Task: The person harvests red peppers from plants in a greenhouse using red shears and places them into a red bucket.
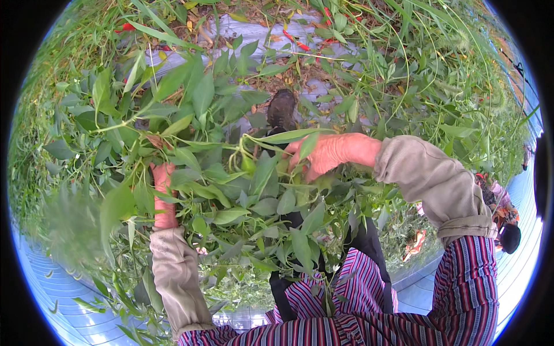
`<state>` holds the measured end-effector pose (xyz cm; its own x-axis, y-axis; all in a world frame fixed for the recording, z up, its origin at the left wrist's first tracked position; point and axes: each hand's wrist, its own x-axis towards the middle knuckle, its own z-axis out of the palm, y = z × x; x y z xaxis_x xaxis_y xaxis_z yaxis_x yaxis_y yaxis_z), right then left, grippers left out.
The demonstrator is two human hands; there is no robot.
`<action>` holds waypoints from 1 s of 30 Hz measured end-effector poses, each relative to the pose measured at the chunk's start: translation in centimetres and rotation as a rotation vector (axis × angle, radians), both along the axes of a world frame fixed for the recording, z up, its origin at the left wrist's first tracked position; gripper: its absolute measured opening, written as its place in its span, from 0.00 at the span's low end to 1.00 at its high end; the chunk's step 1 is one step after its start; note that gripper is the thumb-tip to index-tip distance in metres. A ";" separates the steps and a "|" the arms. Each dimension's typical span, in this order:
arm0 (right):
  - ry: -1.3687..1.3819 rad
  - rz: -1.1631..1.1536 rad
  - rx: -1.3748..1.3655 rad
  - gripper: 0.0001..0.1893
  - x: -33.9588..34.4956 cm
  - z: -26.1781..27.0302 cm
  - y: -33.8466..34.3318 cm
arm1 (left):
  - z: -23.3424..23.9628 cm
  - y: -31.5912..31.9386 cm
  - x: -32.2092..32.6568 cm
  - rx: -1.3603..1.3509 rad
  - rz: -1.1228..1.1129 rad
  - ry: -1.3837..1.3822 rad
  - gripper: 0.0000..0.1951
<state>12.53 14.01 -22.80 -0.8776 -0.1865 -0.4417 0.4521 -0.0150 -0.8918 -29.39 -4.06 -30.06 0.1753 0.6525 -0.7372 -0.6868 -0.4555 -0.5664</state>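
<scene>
A leafy pepper plant (229,190) fills the space in front of my body. My left hand (163,179) reaches up into its stems on the left; leaves cover the fingers, so their grip is hidden. Across from it, my right hand (331,151) bends inward among the foliage, palm side turned away. Its fingertips are partly behind leaves, and whether they hold a stem or a fruit cannot be made out. Between the two hands hangs a small green pepper (248,164) below a forked stem.
Red peppers (296,41) lie over grey plastic mulch (251,32) with dry leaves. A dark, dirty shoe (281,110) stands below the plant. Tall grass (415,56) grows at the right. Another person (502,207) is at the far right, near an orange-and-white wrapper (414,245).
</scene>
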 end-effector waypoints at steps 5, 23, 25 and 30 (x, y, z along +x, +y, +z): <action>-0.202 0.093 -0.427 0.29 -0.5 4.4 1.1 | 0.5 1.4 0.6 0.005 -0.168 0.146 0.23; -0.765 -0.538 -0.971 0.11 1.1 16.7 -2.7 | 15.7 15.4 14.4 0.712 -2.399 2.855 0.44; -0.870 -0.661 -1.140 0.11 1.1 16.8 -3.7 | 18.4 15.1 17.3 1.079 -2.067 2.922 0.45; -0.903 -0.880 -1.151 0.11 1.1 17.5 -4.0 | 20.6 12.7 23.9 1.785 -1.815 2.322 0.32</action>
